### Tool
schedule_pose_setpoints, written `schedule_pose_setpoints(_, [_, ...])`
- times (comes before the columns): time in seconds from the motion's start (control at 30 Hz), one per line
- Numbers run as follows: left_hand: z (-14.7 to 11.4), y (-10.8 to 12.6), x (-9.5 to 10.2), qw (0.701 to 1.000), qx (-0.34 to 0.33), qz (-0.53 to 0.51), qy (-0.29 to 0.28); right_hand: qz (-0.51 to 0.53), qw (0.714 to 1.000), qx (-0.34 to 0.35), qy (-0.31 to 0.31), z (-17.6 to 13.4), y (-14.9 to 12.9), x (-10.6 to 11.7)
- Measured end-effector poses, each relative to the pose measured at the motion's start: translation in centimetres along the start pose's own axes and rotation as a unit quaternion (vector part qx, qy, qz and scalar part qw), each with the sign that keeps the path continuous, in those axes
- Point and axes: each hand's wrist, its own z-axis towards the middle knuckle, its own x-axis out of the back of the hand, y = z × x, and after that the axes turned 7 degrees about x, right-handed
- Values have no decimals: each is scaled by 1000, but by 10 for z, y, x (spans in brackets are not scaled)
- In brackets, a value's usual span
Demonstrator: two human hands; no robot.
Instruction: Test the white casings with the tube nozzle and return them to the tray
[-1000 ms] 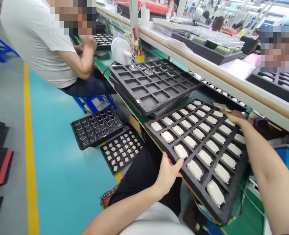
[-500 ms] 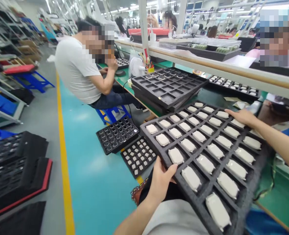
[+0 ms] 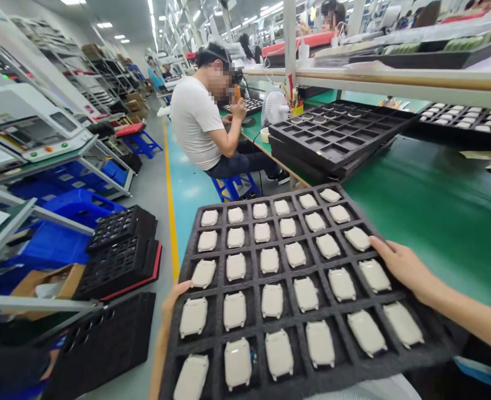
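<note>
Between my hands is a black foam tray divided into square compartments. Each visible compartment carries a white, rounded-rectangular piece with small lugs at its corners. My left hand grips the tray's left edge, thumb on the rim and the other fingers hidden beneath. On the right edge, my right hand is closed with its thumb over the top, its remaining fingers out of sight. The tray is held level-ish in front of my body, beside the green worktable.
Stacked black trays stand on the table ahead, near a white fan. A co-worker sits on a blue stool. More black trays are piled at left by a rack. A tray of white pieces lies under the shelf.
My view has swung left. The tray has turned and shifted left with both hands still on it, away from above the table. The co-worker stays seated.
</note>
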Motion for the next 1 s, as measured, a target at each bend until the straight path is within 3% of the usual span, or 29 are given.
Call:
schedule_pose_setpoints(0.07, [10, -6, 30, 999, 11, -28, 34, 6, 995, 95, -8, 10, 1, -39])
schedule_pose_setpoints(0.17, [30, -15, 66, 997, -3, -63, 52, -7, 987, 156, -48, 37, 1, -92])
schedule_pose_setpoints(0.3, [67, -32, 80, 995, 35, -84, 30, -66, 977, 189, -79, 87, -8, -145])
schedule_pose_setpoints(0.4, [102, -50, 65, 991, 67, -90, 69, -96, 971, 197, -95, 132, -11, -179])
schedule_pose_setpoints(0.57, [162, -75, 19, 979, 42, -59, 193, -131, 966, 184, -125, 207, 4, -234])
schedule_pose_setpoints(0.77, [240, -102, -22, 974, 41, -35, 219, -168, 965, 138, -148, 282, 31, -291])
schedule_pose_setpoints(1.0, [322, -200, -65, 975, 79, -48, 200, -190, 959, 97, -188, 364, 86, -362])
